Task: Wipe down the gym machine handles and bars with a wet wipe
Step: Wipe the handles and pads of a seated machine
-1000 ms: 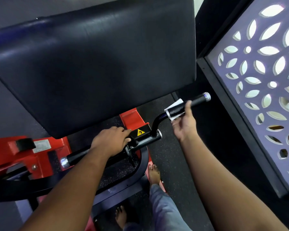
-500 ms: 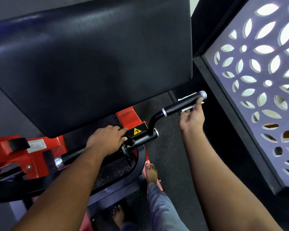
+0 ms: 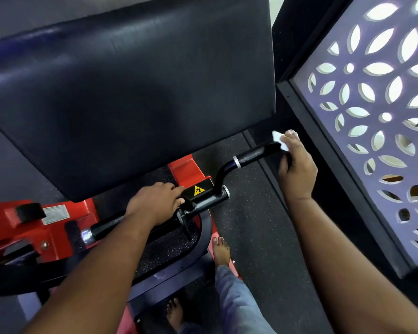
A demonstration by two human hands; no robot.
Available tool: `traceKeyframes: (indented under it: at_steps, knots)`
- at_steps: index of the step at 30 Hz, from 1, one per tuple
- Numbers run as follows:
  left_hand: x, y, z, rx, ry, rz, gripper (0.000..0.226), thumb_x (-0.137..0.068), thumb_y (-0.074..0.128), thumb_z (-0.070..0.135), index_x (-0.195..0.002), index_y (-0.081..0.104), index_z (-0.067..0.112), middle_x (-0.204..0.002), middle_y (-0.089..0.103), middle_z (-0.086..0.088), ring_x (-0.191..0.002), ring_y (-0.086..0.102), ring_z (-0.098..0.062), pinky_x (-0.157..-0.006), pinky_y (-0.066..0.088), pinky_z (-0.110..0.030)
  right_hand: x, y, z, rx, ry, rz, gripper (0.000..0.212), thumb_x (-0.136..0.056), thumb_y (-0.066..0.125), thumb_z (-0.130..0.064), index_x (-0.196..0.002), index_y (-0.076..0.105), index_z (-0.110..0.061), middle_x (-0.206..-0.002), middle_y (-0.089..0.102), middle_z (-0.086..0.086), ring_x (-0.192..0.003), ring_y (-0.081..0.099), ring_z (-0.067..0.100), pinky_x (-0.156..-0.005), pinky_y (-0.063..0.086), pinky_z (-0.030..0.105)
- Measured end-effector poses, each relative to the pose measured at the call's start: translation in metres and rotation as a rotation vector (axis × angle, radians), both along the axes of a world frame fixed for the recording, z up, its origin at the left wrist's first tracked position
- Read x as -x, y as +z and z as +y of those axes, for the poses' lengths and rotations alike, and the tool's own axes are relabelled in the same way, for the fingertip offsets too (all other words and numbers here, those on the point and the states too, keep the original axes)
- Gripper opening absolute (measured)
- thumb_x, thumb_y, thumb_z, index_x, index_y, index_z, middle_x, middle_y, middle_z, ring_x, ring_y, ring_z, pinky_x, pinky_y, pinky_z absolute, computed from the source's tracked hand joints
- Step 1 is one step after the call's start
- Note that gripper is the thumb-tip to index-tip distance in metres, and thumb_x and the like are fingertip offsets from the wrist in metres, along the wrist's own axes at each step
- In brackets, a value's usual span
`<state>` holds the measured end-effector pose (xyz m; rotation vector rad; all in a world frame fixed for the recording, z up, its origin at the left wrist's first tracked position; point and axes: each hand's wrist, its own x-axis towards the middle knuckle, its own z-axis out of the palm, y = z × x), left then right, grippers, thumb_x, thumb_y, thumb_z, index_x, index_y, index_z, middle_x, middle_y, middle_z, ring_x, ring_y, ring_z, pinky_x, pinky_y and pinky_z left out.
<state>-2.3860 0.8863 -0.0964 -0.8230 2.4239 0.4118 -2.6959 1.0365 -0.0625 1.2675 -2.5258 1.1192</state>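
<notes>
A black right handle [image 3: 253,154] with a chrome ring angles up from the machine's black pivot block [image 3: 200,192]. My right hand [image 3: 297,165] grips the outer end of this handle with a white wet wipe [image 3: 279,139] wrapped under its fingers; the handle's tip is hidden by the hand. My left hand [image 3: 156,203] grips the bar beside the pivot block. The left handle [image 3: 101,229] with a chrome end sticks out below my left forearm.
A large black pad [image 3: 130,92] fills the upper view above the bar. The red machine frame [image 3: 34,227] lies at lower left. A perforated white screen in a black frame [image 3: 372,116] stands close on the right. My bare feet [image 3: 221,249] stand on dark speckled flooring.
My right hand slid with the wipe outward along the right handle, from near the chrome ring to its far end. My left hand stayed on the bar.
</notes>
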Motion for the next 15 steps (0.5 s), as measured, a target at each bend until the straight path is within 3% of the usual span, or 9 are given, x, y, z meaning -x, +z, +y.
traceKeyframes:
  at_steps: [2, 5, 8, 10, 13, 15]
  knots:
    - [-0.001, 0.0, 0.0, 0.014, 0.002, 0.005, 0.052, -0.107, 0.029, 0.054, -0.157, 0.032, 0.036, -0.149, 0.05, 0.008, -0.133, 0.047, -0.021, -0.092, 0.052, -0.045, 0.025, -0.017, -0.003, -0.256, 0.13, 0.151, 0.05, -0.087, 0.053, 0.009, -0.134, 0.059, -0.009, -0.146, 0.056, 0.009, -0.145, 0.041, 0.031, -0.123, 0.027, 0.045]
    - [-0.001, -0.001, 0.001, 0.019, 0.0, 0.008, 0.053, -0.107, 0.029, 0.054, -0.157, 0.032, 0.036, -0.148, 0.05, 0.008, -0.133, 0.048, -0.02, -0.092, 0.052, -0.044, 0.009, -0.038, -0.009, -0.456, 0.385, 0.273, 0.059, -0.09, 0.062, 0.001, -0.147, 0.049, -0.006, -0.155, 0.044, 0.015, -0.149, 0.031, 0.039, -0.124, 0.012, 0.054]
    - [-0.001, 0.0, 0.001, 0.025, -0.006, 0.012, 0.053, -0.107, 0.028, 0.054, -0.157, 0.032, 0.036, -0.147, 0.051, 0.008, -0.132, 0.049, -0.02, -0.091, 0.053, -0.044, -0.018, -0.046, -0.008, -0.579, 0.598, 0.454, 0.058, -0.106, 0.044, -0.045, -0.154, 0.041, -0.012, -0.161, 0.038, 0.01, -0.153, 0.025, 0.029, -0.125, 0.011, 0.056]
    - [-0.002, 0.0, 0.001, 0.029, -0.01, 0.009, 0.053, -0.107, 0.028, 0.054, -0.157, 0.032, 0.035, -0.147, 0.051, 0.008, -0.131, 0.049, -0.02, -0.09, 0.054, -0.043, -0.007, -0.04, -0.009, -0.626, 0.447, 0.502, 0.073, -0.103, 0.031, -0.064, -0.154, 0.04, -0.013, -0.161, 0.038, 0.009, -0.154, 0.024, 0.026, -0.124, 0.005, 0.061]
    - [-0.001, 0.0, 0.001, 0.036, -0.006, 0.011, 0.053, -0.107, 0.029, 0.054, -0.156, 0.034, 0.035, -0.147, 0.051, 0.007, -0.131, 0.05, -0.021, -0.089, 0.054, -0.044, 0.021, -0.03, -0.01, -0.714, 0.102, 0.41, 0.081, -0.101, 0.031, -0.069, -0.157, 0.027, -0.012, -0.166, 0.022, 0.012, -0.157, 0.006, 0.028, -0.119, -0.017, 0.059]
    - [0.0, 0.0, 0.001, 0.037, -0.008, 0.01, 0.053, -0.107, 0.029, 0.054, -0.156, 0.034, 0.035, -0.147, 0.051, 0.007, -0.131, 0.049, -0.021, -0.089, 0.053, -0.043, 0.012, -0.028, -0.013, -0.76, 0.175, 0.434, 0.085, -0.099, 0.029, -0.072, -0.156, 0.027, -0.008, -0.164, 0.025, 0.014, -0.157, 0.005, 0.03, -0.12, -0.017, 0.059]
